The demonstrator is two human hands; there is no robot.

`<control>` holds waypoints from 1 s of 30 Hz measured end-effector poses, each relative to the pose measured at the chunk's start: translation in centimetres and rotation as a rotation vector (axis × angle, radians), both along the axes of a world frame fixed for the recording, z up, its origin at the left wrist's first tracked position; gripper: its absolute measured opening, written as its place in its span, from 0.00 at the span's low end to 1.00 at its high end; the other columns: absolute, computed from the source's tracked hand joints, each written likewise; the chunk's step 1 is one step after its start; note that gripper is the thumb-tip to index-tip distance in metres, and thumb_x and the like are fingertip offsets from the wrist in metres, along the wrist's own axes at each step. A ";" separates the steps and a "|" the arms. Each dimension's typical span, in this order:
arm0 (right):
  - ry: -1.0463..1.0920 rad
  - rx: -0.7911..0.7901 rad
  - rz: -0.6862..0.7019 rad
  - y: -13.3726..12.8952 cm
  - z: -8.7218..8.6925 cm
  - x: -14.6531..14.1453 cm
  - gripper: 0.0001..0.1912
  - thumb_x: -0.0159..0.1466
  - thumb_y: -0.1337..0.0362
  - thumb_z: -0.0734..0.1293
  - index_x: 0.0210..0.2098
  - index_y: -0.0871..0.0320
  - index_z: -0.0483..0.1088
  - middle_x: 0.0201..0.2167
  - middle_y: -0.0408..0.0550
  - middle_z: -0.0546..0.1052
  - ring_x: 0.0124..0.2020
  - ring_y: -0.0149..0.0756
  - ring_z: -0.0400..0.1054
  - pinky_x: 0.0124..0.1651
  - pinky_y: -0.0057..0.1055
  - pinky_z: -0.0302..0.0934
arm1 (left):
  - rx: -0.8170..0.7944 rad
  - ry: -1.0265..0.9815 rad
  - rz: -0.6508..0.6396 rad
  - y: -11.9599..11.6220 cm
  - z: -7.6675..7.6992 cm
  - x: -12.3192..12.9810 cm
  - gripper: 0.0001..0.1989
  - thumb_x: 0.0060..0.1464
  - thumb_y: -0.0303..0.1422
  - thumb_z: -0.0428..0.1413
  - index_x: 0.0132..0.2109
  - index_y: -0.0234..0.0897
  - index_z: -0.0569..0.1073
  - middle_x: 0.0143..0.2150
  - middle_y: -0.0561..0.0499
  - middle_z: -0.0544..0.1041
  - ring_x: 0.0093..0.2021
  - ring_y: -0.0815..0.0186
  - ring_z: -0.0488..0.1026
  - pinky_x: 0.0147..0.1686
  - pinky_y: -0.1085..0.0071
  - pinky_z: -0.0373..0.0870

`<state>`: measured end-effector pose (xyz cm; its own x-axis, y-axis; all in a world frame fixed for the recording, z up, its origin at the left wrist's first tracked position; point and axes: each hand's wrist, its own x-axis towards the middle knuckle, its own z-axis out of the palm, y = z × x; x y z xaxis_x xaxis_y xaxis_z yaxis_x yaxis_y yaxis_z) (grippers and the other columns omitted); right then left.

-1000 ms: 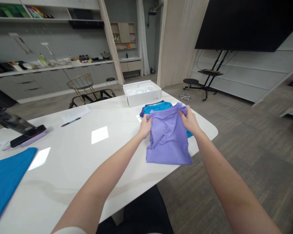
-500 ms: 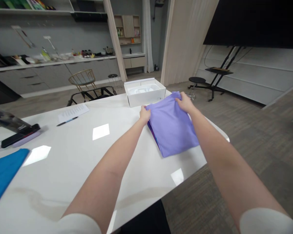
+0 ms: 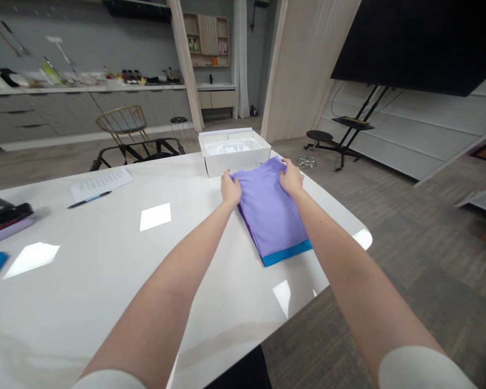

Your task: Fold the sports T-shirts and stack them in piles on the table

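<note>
Lilac folded cloth [image 3: 269,208] atop blue folded fabric [image 3: 288,253], on the glossy white table [image 3: 117,275]
Left hand [image 3: 230,189] and right hand [image 3: 291,178] pinch its far corners, fingers closed.

Soft Cloth on a Glossy Top

The purple cloth [image 3: 269,210] looks matt and mostly smooth, as does the blue cloth [image 3: 287,253] under it. The white table [image 3: 154,281] is glossy, throwing back bright patches of light. The box [image 3: 237,162] looks like matt card, the sheet [image 3: 101,184] is paper, and the pen [image 3: 89,199] appears to be plastic. The chair [image 3: 123,120] has thin, gold-toned metal bars.
</note>
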<state>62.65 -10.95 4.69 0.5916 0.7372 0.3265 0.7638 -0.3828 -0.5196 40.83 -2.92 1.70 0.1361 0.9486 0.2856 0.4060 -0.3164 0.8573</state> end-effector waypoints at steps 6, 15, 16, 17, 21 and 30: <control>-0.066 -0.119 0.082 -1.0 -1.1 -2.8 0.31 0.71 0.57 0.61 0.72 0.55 0.57 0.76 0.62 0.53 0.74 0.60 0.46 0.68 0.69 0.47 | 0.319 0.419 -0.492 -4.6 -1.5 -1.0 0.26 0.69 0.39 0.50 0.70 0.41 0.66 0.76 0.42 0.58 0.77 0.50 0.49 0.75 0.46 0.42; -0.271 -0.428 0.252 -6.9 -4.4 -6.7 0.28 0.76 0.49 0.53 0.70 0.49 0.62 0.75 0.51 0.58 0.75 0.54 0.49 0.71 0.65 0.45 | 0.216 0.644 -0.689 -7.7 -3.4 -6.6 0.28 0.72 0.44 0.45 0.74 0.43 0.60 0.78 0.44 0.55 0.77 0.55 0.51 0.74 0.48 0.48; -0.296 -0.428 0.227 -7.0 -4.4 -7.3 0.28 0.76 0.51 0.53 0.70 0.50 0.62 0.75 0.53 0.58 0.74 0.56 0.49 0.70 0.67 0.46 | 0.215 0.635 -0.686 -8.0 -3.6 -8.2 0.27 0.72 0.42 0.46 0.73 0.43 0.61 0.77 0.44 0.57 0.76 0.56 0.53 0.74 0.48 0.49; -0.321 -0.411 0.209 -7.0 -4.1 -8.1 0.27 0.76 0.53 0.54 0.70 0.53 0.62 0.74 0.56 0.59 0.74 0.57 0.50 0.69 0.68 0.47 | 0.218 0.620 -0.679 -8.3 -3.7 -9.9 0.26 0.71 0.41 0.46 0.72 0.42 0.63 0.76 0.43 0.59 0.75 0.57 0.56 0.74 0.49 0.50; -0.383 -0.205 0.316 -6.0 -3.4 -14.3 0.22 0.73 0.60 0.57 0.63 0.57 0.69 0.66 0.61 0.69 0.68 0.56 0.59 0.69 0.64 0.49 | 0.222 0.565 -0.586 -9.2 -4.6 -18.0 0.21 0.68 0.33 0.50 0.65 0.38 0.72 0.71 0.43 0.68 0.70 0.60 0.65 0.73 0.57 0.54; -0.096 -0.098 0.964 -3.6 -6.4 -38.6 0.10 0.71 0.63 0.62 0.46 0.56 0.76 0.52 0.54 0.78 0.55 0.44 0.71 0.61 0.41 0.62 | 0.049 0.718 0.195 -6.2 -4.0 -44.6 0.16 0.64 0.28 0.51 0.55 0.41 0.77 0.59 0.44 0.77 0.59 0.54 0.73 0.60 0.55 0.67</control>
